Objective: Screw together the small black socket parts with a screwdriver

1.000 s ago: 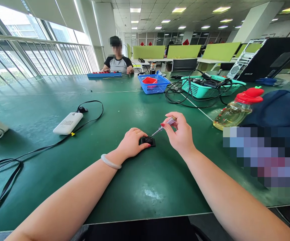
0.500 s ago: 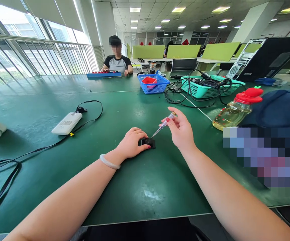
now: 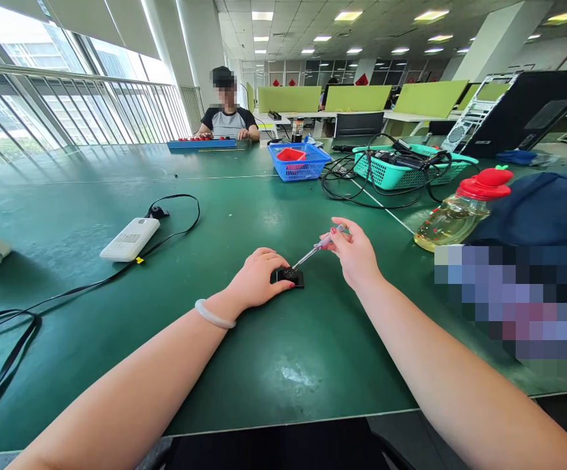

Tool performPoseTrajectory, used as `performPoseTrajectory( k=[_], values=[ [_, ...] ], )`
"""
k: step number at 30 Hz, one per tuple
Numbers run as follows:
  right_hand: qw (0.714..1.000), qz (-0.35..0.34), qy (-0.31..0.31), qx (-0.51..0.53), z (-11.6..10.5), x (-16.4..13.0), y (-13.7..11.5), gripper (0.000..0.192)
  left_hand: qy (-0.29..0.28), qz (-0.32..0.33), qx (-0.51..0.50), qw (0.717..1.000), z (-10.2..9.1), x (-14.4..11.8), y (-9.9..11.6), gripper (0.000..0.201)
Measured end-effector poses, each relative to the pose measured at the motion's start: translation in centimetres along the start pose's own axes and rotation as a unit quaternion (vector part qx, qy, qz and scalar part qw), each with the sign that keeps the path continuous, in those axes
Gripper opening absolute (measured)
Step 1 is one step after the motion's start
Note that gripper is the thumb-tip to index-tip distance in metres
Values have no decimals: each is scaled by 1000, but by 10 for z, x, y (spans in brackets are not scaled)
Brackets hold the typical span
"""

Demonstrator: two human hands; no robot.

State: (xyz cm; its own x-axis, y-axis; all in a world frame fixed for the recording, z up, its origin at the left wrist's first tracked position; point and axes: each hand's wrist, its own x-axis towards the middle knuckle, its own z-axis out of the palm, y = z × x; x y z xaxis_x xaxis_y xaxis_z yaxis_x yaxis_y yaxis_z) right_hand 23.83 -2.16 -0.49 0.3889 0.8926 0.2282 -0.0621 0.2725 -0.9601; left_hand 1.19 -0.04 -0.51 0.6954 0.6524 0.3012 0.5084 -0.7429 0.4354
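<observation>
— From the head camera, what are the hands doing?

— The left hand (image 3: 257, 281) lies curled over a small black square part (image 3: 288, 277), fingertips pinning it flat on the green table (image 3: 288, 365), about midway across and nearer the person's edge than the far one. A pale bangle (image 3: 213, 315) sits on that wrist. The right hand (image 3: 355, 254) pinches a slim clear-handled screwdriver (image 3: 313, 249) between thumb and fingertips — it slants down to the left, tip touching the top of the black part.

— And around them?

— Toward the left edge, a white rectangular power bank (image 3: 129, 239) with a black cable (image 3: 176, 225) looping from it. Right of the hands, a clear bottle of yellowish liquid with a red cap (image 3: 460, 212) lies tilted. Farther back, a blue plastic basket (image 3: 299, 163) and a teal basket of black cords (image 3: 405, 168). At the far edge another person (image 3: 227, 117) sits — hands on a blue tray (image 3: 202, 143).
</observation>
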Motion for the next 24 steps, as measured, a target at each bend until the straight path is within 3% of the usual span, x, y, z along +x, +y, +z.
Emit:
performPoseTrajectory(
  k=[4, 8, 14, 19, 24],
  values=[
    [999, 41, -16, 12, 2, -3, -2, 24, -3, -1, 2, 1000, 0, 0, 1, 26],
    [997, 77, 6, 25, 1, -2, -2, 19, -8, 0, 3, 1000, 0, -1, 2, 28],
    [992, 115, 11, 46, -8, 5, 12, 15, -3, -4, 6, 1000, 0, -1, 3, 27],
    [993, 88, -38, 63, -15, 12, 23, 19, 0, 1, 13, 1000, 1, -1, 2, 25],
    [997, 38, 23, 58, -7, 5, 8, 19, 0, -18, 26, 1000, 1, -1, 2, 27]
  ],
)
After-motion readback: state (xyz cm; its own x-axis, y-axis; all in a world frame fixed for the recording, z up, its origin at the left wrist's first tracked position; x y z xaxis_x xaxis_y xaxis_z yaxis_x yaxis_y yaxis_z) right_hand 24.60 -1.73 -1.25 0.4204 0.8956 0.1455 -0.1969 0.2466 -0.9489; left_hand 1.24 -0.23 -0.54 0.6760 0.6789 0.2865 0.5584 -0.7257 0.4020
